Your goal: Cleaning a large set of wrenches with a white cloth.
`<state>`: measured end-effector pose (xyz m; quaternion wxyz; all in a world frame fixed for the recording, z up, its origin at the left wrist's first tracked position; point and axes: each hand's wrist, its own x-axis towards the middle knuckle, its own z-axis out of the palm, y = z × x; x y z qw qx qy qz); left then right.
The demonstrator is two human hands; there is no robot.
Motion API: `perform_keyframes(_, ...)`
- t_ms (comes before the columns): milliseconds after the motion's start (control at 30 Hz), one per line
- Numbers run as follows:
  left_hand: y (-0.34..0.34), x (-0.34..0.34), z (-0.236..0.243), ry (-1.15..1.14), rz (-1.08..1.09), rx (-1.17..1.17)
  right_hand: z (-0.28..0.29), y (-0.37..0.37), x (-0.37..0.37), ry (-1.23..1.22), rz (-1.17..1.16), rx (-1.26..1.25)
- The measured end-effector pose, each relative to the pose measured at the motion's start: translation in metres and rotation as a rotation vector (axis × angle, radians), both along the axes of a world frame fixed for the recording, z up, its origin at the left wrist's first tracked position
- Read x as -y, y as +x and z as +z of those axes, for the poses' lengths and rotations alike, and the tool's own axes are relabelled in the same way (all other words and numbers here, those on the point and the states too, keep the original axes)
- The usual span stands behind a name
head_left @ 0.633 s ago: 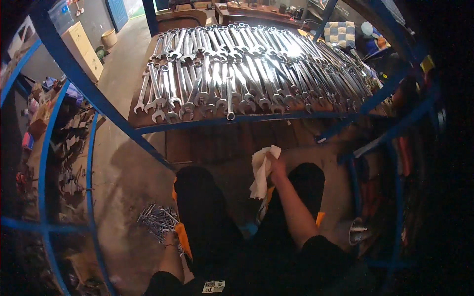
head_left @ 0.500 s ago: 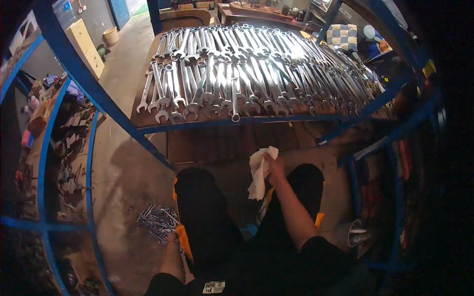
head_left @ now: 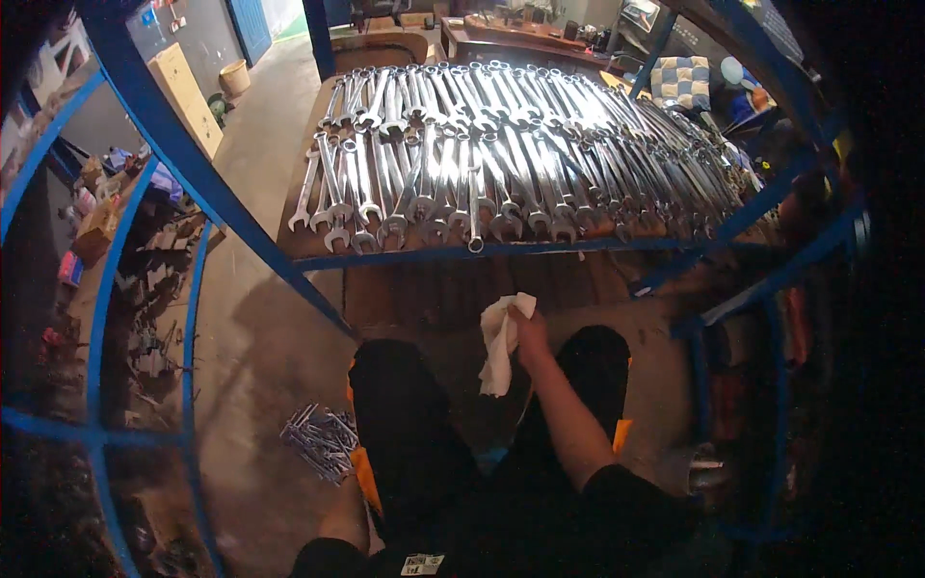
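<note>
A crumpled white cloth (head_left: pixel 498 349) hangs from my right hand (head_left: pixel 530 337), whose fingers are closed on it above the gap between my knees. My left hand (head_left: pixel 352 486) is low beside my left leg, at the near edge of a heap of small metal tools (head_left: pixel 320 443) on the floor. Its fingers are hidden, so I cannot see whether it holds anything. Ahead, rows of shiny combination wrenches (head_left: pixel 424 188) cover the table, some with open jaws toward me. One wrench (head_left: pixel 475 217) has its ring end near the front edge.
A blue metal frame (head_left: pixel 207 197) rises around the table, its front rail (head_left: pixel 501 250) crossing before my knees. Cluttered shelving (head_left: pixel 145 318) stands at left. A pale cabinet (head_left: pixel 183 96) and a bucket (head_left: pixel 234 77) are farther back. A dim container (head_left: pixel 703 467) sits at lower right.
The whole view has shifted slightly, with the table and heap appearing lower and farther right. My right hand still grips the cloth, now a little farther left in view. My left hand stays by the heap.
</note>
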<state>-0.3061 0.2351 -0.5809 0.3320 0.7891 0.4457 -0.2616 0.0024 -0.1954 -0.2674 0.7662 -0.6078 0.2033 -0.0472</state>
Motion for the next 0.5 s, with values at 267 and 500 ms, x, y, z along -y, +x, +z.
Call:
perform_keyframes(267, 0.041, -0.007, 0.044, 0.196, 0.098, 0.104, 0.015, -0.004, 0.002, 0.176, -0.036, 0.007)
perform_keyframes(500, 0.166, 0.013, 0.263, 0.45, 0.411, 0.898, 0.011, -0.01, 0.036, 0.675, 0.148, 0.114)
